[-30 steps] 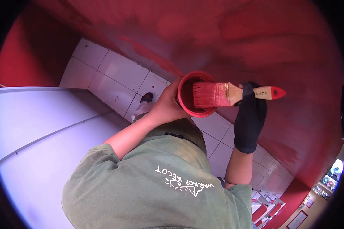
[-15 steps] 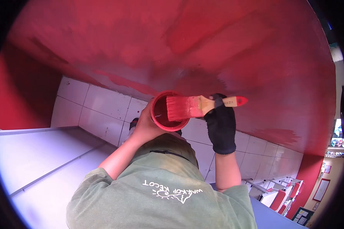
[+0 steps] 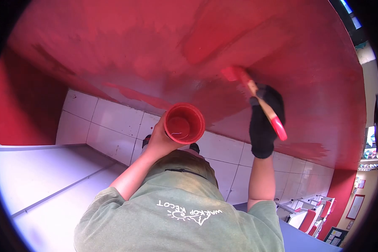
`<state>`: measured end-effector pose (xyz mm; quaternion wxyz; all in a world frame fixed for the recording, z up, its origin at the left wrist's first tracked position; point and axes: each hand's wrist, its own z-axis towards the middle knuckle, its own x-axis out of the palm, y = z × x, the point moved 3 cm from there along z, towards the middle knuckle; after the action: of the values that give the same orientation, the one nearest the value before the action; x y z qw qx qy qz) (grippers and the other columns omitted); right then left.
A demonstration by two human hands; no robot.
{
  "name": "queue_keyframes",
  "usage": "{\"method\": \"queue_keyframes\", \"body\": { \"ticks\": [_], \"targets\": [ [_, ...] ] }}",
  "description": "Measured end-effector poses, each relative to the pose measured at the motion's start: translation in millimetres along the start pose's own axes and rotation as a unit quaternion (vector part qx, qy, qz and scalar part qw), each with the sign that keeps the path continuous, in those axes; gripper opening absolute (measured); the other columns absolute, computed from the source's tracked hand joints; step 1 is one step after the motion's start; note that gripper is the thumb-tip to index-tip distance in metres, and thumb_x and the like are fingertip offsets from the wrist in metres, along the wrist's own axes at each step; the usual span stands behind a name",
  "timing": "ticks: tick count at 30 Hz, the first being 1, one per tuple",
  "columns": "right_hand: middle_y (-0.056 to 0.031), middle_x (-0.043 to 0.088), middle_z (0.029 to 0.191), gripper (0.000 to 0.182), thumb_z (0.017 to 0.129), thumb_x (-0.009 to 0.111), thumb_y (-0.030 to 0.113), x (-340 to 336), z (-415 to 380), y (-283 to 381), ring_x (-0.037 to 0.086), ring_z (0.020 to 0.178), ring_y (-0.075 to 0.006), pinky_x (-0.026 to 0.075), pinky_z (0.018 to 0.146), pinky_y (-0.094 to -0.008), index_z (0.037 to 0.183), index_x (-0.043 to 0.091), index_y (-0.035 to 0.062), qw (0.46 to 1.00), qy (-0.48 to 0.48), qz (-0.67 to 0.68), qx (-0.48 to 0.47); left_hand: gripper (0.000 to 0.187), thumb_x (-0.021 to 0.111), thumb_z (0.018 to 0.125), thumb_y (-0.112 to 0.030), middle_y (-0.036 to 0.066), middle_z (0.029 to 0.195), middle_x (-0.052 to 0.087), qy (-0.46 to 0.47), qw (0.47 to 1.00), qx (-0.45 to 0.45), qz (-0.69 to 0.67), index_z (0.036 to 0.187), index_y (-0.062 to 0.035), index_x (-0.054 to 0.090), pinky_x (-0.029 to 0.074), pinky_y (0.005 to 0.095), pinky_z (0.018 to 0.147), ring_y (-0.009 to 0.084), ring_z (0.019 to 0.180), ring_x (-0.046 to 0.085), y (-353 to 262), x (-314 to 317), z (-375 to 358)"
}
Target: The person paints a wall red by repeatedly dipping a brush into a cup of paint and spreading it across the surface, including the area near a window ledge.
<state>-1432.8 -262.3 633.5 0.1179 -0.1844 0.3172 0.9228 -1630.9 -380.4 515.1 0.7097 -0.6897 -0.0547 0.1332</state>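
Note:
My bare left hand (image 3: 159,138) is wrapped round the side of a red cup (image 3: 184,123), held with its mouth up; some red paint and a thin pale streak show inside. My right hand (image 3: 266,119), in a black glove, grips a paintbrush (image 3: 262,103) by its wooden handle with a red end. The brush's red bristles are at the red wall (image 3: 155,50), slightly blurred, and seem to touch it. Darker, wet-looking patches and uneven strokes cover parts of the wall.
White floor tiles (image 3: 113,122) with small red spots run along the wall's foot. A pale panel (image 3: 50,176) stands at the left. Red-backed chairs (image 3: 308,220) and framed papers (image 3: 355,206) are at the lower right.
My right hand has moved the brush away from the cup, up and right to the wall, turning it so the bristles point up and left. My left hand still holds the cup.

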Motion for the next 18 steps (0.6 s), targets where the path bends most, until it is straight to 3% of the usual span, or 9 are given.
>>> {"method": "queue_keyframes", "body": {
  "ticks": [2,4,5,8,12,14,15,16,18],
  "targets": [
    [-0.0142,0.06,0.104,0.025,0.075,0.06,-0.013,-9,10,19,0.059,0.096,-0.0259,0.048,0.083,-0.0338,0.096,0.058,0.0019,0.999,-0.013,-0.034,-0.038,0.081,0.086,0.058,-0.016,0.009,0.123,0.054,-0.005,1.0,-0.007,-0.003,0.127,-0.0085,0.045,0.044,0.0361,0.095,0.021,0.115,0.052,0,-2,-2],
    [-0.0168,0.06,0.104,0.026,0.075,0.058,-0.014,-17,9,34,0.06,0.096,-0.0293,0.049,0.083,-0.0354,0.095,0.058,0.0018,0.99,-0.041,0.014,-0.131,0.08,0.086,0.059,-0.016,0.009,0.123,0.054,-0.006,1.0,-0.003,0.005,0.127,-0.0085,0.044,0.044,0.0365,0.096,0.0213,0.115,0.052,0,-4,-3],
    [-0.0193,0.061,0.098,0.026,0.071,0.065,-0.015,-14,2,34,0.062,0.085,-0.026,0.054,0.07,-0.0307,0.092,0.061,0.0005,0.995,-0.056,0.048,-0.071,0.08,0.086,0.059,-0.016,0.009,0.123,0.054,-0.006,1.0,-0.002,0.004,0.127,-0.0085,0.044,0.044,0.0365,0.096,0.0213,0.115,0.052,1,-5,-4],
    [-0.016,0.061,0.098,0.03,0.071,0.064,-0.015,7,-11,15,0.062,0.084,-0.0238,0.053,0.072,-0.0299,0.097,0.062,0.0003,0.993,0.104,-0.005,-0.05,0.079,0.085,0.06,-0.016,0.009,0.123,0.055,-0.004,1.0,-0.004,-0.002,0.127,-0.0087,0.045,0.044,0.0371,0.096,0.0213,0.115,0.052,2,-4,-5],
    [-0.0136,0.061,0.097,0.032,0.071,0.064,-0.016,16,-1,1,0.062,0.086,-0.0243,0.053,0.072,-0.0307,0.098,0.062,0.0006,0.992,0.092,0.073,0.047,0.08,0.086,0.059,-0.017,0.008,0.122,0.055,-0.004,1.0,0.0,0.001,0.127,-0.0091,0.045,0.044,0.0375,0.096,0.0215,0.115,0.053,1,-4,-6],
    [-0.0138,0.061,0.096,0.03,0.072,0.063,-0.016,2,18,11,0.061,0.089,-0.0238,0.053,0.072,-0.0305,0.098,0.062,-0.0002,0.994,0.047,-0.035,-0.094,0.081,0.086,0.059,-0.017,0.008,0.122,0.056,-0.003,1.0,0.0,0.009,0.127,-0.0092,0.045,0.044,0.0376,0.096,0.0215,0.115,0.053,0,-4,-6],
    [-0.0134,0.061,0.096,0.028,0.072,0.064,-0.016,-3,28,19,0.06,0.091,-0.0232,0.053,0.072,-0.0294,0.096,0.062,-0.0012,0.997,0.027,0.015,-0.077,0.081,0.086,0.058,-0.017,0.008,0.121,0.056,-0.004,1.0,0.001,0.006,0.127,-0.0092,0.045,0.044,0.0375,0.096,0.0215,0.114,0.053,-1,-3,-6],
    [-0.0143,0.061,0.103,0.029,0.073,0.064,-0.012,-10,34,26,0.06,0.096,-0.0255,0.048,0.083,-0.0329,0.099,0.061,0.0013,0.993,0.012,-0.008,-0.113,0.081,0.087,0.058,-0.017,0.008,0.121,0.056,-0.005,1.0,0.004,0.001,0.127,-0.0091,0.045,0.044,0.0374,0.096,0.0214,0.114,0.053,-1,-5,-7],
    [-0.0164,0.061,0.104,0.029,0.074,0.063,-0.012,-24,46,52,0.06,0.099,-0.0277,0.05,0.084,-0.0344,0.099,0.06,0.0024,0.989,-0.027,-0.06,-0.131,0.08,0.087,0.058,-0.017,0.008,0.121,0.056,0.002,1.0,0.003,0.0,0.126,-0.009,0.045,0.044,0.0373,0.095,0.0213,0.114,0.053,-4,-4,-6]
  ]
}}
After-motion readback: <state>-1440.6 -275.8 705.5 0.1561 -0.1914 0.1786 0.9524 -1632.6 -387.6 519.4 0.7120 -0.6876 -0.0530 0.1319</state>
